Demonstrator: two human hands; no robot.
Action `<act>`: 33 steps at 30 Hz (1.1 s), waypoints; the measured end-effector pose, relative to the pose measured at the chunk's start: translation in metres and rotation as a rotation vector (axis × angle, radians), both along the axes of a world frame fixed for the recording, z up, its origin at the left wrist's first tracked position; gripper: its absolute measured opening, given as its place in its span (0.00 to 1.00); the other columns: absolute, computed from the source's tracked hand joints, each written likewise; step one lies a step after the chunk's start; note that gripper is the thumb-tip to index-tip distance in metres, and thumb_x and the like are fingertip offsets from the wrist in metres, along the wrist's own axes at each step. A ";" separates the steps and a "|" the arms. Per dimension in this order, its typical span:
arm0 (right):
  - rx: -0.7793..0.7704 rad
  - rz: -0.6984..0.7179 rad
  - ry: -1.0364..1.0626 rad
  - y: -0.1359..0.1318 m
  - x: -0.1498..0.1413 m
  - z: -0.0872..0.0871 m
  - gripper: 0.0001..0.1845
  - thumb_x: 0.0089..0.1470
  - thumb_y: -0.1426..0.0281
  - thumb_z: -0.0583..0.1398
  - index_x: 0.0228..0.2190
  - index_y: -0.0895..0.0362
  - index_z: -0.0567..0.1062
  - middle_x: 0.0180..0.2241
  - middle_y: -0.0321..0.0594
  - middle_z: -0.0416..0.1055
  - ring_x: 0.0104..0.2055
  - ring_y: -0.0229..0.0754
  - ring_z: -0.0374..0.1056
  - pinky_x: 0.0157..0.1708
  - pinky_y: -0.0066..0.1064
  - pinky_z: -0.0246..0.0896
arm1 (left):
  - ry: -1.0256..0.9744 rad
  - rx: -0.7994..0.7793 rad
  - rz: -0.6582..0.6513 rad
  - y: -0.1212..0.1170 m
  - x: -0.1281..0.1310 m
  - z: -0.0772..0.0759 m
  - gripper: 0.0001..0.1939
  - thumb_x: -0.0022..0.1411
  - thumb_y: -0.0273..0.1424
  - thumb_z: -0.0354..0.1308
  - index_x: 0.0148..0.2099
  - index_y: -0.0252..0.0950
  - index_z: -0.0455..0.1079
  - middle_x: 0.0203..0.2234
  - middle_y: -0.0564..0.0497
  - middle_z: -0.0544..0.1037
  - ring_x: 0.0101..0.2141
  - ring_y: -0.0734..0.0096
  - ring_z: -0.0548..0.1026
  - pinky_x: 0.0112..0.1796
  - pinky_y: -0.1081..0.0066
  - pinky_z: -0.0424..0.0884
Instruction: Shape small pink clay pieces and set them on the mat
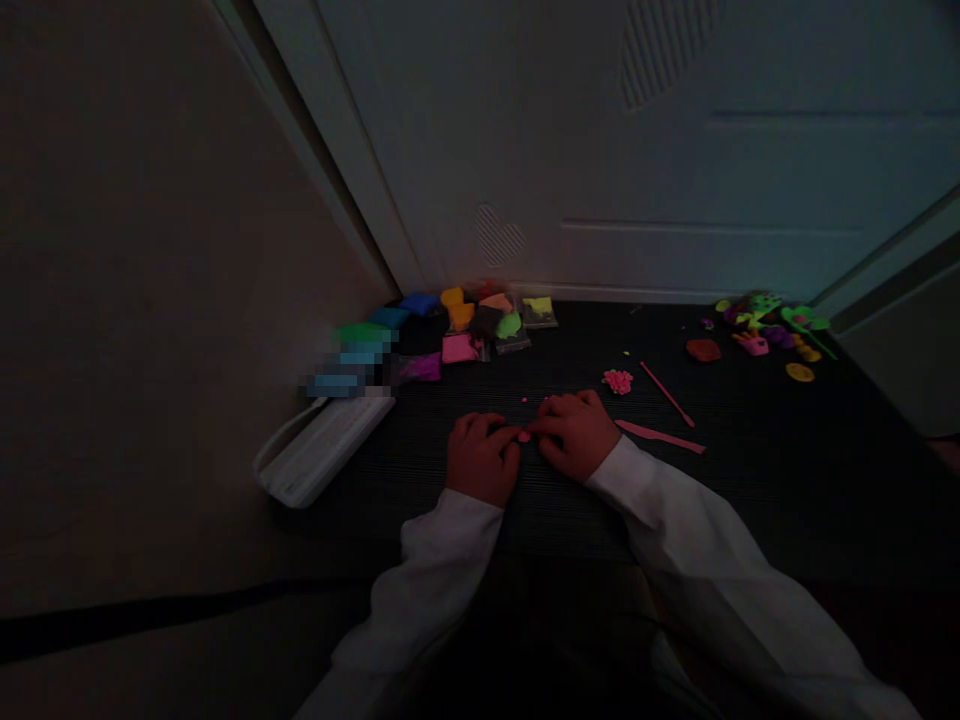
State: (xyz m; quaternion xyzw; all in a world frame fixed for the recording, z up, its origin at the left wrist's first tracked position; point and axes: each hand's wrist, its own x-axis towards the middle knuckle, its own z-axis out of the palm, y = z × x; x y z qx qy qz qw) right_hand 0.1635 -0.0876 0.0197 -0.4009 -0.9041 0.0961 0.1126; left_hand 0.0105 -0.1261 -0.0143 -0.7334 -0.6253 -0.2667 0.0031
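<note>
Over the dark tabletop, my left hand [482,458] and my right hand [576,432] almost meet, fingers curled. A small flat piece of pink clay [524,437] lies between their index fingertips, which both touch it. Just beyond is a tiny pink clay ball [524,400]; another pink bit shows by my right fingers. To the right sits a pink clay flower [618,381] with pale tips. A pink modelling knife [660,437] lies beside my right wrist, and a thin pink modelling stick [667,393] slants behind it.
Bags of coloured clay, such as a pink one [459,348] and a purple one [421,368], line the back left. At left is a white case [328,450]. A red lump [703,350] and several bright clay figures [765,320] are at right. A white door [675,200] stands behind.
</note>
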 end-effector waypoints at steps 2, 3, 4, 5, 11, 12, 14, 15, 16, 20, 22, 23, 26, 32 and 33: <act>0.001 -0.006 0.007 0.000 0.000 0.000 0.13 0.46 0.68 0.50 0.34 0.50 0.70 0.34 0.37 0.62 0.37 0.39 0.55 0.37 0.35 0.37 | -0.002 -0.009 -0.001 0.000 0.000 0.001 0.11 0.49 0.27 0.48 0.34 0.40 0.70 0.33 0.49 0.69 0.38 0.65 0.61 0.40 0.61 0.59; -0.003 -0.004 0.004 0.000 0.000 0.000 0.13 0.46 0.68 0.50 0.34 0.50 0.70 0.35 0.37 0.62 0.37 0.39 0.55 0.38 0.35 0.37 | -0.006 -0.011 0.000 0.000 0.000 0.001 0.11 0.49 0.27 0.48 0.33 0.40 0.70 0.33 0.49 0.69 0.38 0.65 0.62 0.39 0.61 0.59; -0.008 -0.001 -0.002 0.000 -0.001 0.000 0.13 0.46 0.69 0.50 0.34 0.50 0.70 0.35 0.37 0.62 0.37 0.39 0.55 0.38 0.35 0.36 | -0.011 -0.012 0.001 0.000 0.000 0.001 0.11 0.49 0.27 0.48 0.33 0.40 0.70 0.33 0.49 0.69 0.38 0.65 0.62 0.39 0.61 0.59; -0.014 0.004 -0.008 0.000 -0.001 0.000 0.13 0.45 0.69 0.51 0.34 0.50 0.70 0.35 0.37 0.61 0.37 0.39 0.55 0.38 0.35 0.36 | -0.017 -0.010 0.004 0.000 0.000 0.001 0.11 0.48 0.27 0.49 0.33 0.40 0.70 0.33 0.49 0.69 0.38 0.64 0.62 0.39 0.61 0.59; -0.022 0.008 0.015 0.000 0.000 0.000 0.13 0.45 0.69 0.51 0.34 0.50 0.70 0.35 0.37 0.61 0.38 0.39 0.55 0.37 0.34 0.37 | -0.042 0.011 0.005 0.000 -0.001 0.000 0.11 0.49 0.27 0.48 0.34 0.39 0.69 0.33 0.50 0.69 0.38 0.66 0.61 0.40 0.62 0.59; -0.021 0.012 0.019 0.000 0.001 0.000 0.13 0.45 0.70 0.51 0.33 0.50 0.70 0.35 0.37 0.61 0.38 0.39 0.55 0.37 0.34 0.37 | -0.041 0.010 0.006 0.000 -0.001 0.000 0.11 0.49 0.27 0.48 0.34 0.39 0.69 0.33 0.50 0.69 0.38 0.66 0.61 0.40 0.62 0.59; -0.024 0.025 0.013 0.000 0.001 0.000 0.12 0.45 0.70 0.51 0.33 0.50 0.71 0.35 0.36 0.61 0.38 0.39 0.55 0.38 0.34 0.37 | -0.034 0.003 0.004 -0.001 -0.001 0.000 0.10 0.49 0.27 0.48 0.32 0.39 0.70 0.33 0.50 0.69 0.39 0.65 0.61 0.40 0.62 0.59; -0.027 0.031 0.007 0.000 0.001 -0.001 0.12 0.45 0.70 0.51 0.33 0.50 0.71 0.35 0.37 0.61 0.38 0.39 0.55 0.38 0.35 0.37 | -0.032 0.001 0.004 -0.001 -0.001 0.001 0.10 0.49 0.27 0.48 0.32 0.39 0.70 0.33 0.50 0.69 0.38 0.65 0.61 0.40 0.62 0.59; -0.029 0.034 0.002 0.000 0.001 -0.001 0.12 0.45 0.70 0.51 0.32 0.50 0.71 0.35 0.37 0.61 0.38 0.39 0.55 0.37 0.35 0.37 | -0.031 0.000 0.004 -0.001 -0.001 0.001 0.10 0.49 0.27 0.48 0.32 0.39 0.70 0.33 0.50 0.69 0.38 0.65 0.61 0.40 0.61 0.59; -0.030 0.038 0.008 0.000 0.000 0.000 0.13 0.45 0.70 0.50 0.33 0.51 0.71 0.35 0.37 0.61 0.38 0.39 0.55 0.37 0.35 0.37 | -0.035 -0.004 0.004 0.000 0.000 0.002 0.10 0.49 0.27 0.48 0.31 0.39 0.70 0.32 0.50 0.69 0.38 0.66 0.62 0.39 0.62 0.59; -0.028 0.042 0.016 -0.001 -0.001 0.000 0.13 0.45 0.71 0.51 0.33 0.51 0.71 0.35 0.37 0.61 0.38 0.39 0.55 0.38 0.35 0.37 | -0.033 -0.004 0.004 0.000 0.000 0.001 0.10 0.49 0.27 0.48 0.31 0.39 0.70 0.32 0.50 0.69 0.38 0.66 0.62 0.40 0.63 0.59; -0.029 0.046 0.016 -0.001 -0.001 0.000 0.12 0.45 0.71 0.51 0.32 0.51 0.71 0.35 0.37 0.61 0.38 0.39 0.55 0.38 0.35 0.37 | -0.030 -0.006 0.004 0.000 0.000 0.001 0.10 0.49 0.27 0.48 0.32 0.39 0.69 0.32 0.50 0.69 0.38 0.66 0.62 0.40 0.63 0.59; -0.033 0.046 0.028 0.001 0.001 0.000 0.11 0.45 0.70 0.51 0.31 0.51 0.71 0.35 0.37 0.62 0.38 0.39 0.56 0.38 0.34 0.38 | -0.032 -0.018 0.003 0.001 -0.001 0.000 0.10 0.50 0.28 0.48 0.33 0.38 0.69 0.32 0.50 0.69 0.38 0.67 0.62 0.41 0.64 0.58; -0.003 -0.079 0.097 0.009 0.007 -0.003 0.12 0.47 0.66 0.51 0.35 0.51 0.69 0.36 0.37 0.62 0.38 0.39 0.57 0.36 0.33 0.41 | -0.055 -0.029 -0.003 0.002 0.000 0.000 0.10 0.51 0.30 0.48 0.35 0.37 0.68 0.32 0.50 0.70 0.37 0.68 0.63 0.41 0.65 0.58; -0.006 -0.084 0.079 0.010 0.007 -0.004 0.12 0.47 0.66 0.51 0.35 0.51 0.70 0.36 0.37 0.63 0.38 0.39 0.57 0.36 0.33 0.41 | -0.060 -0.028 -0.004 0.002 0.000 0.000 0.10 0.51 0.31 0.48 0.34 0.37 0.68 0.32 0.49 0.70 0.37 0.68 0.63 0.41 0.65 0.58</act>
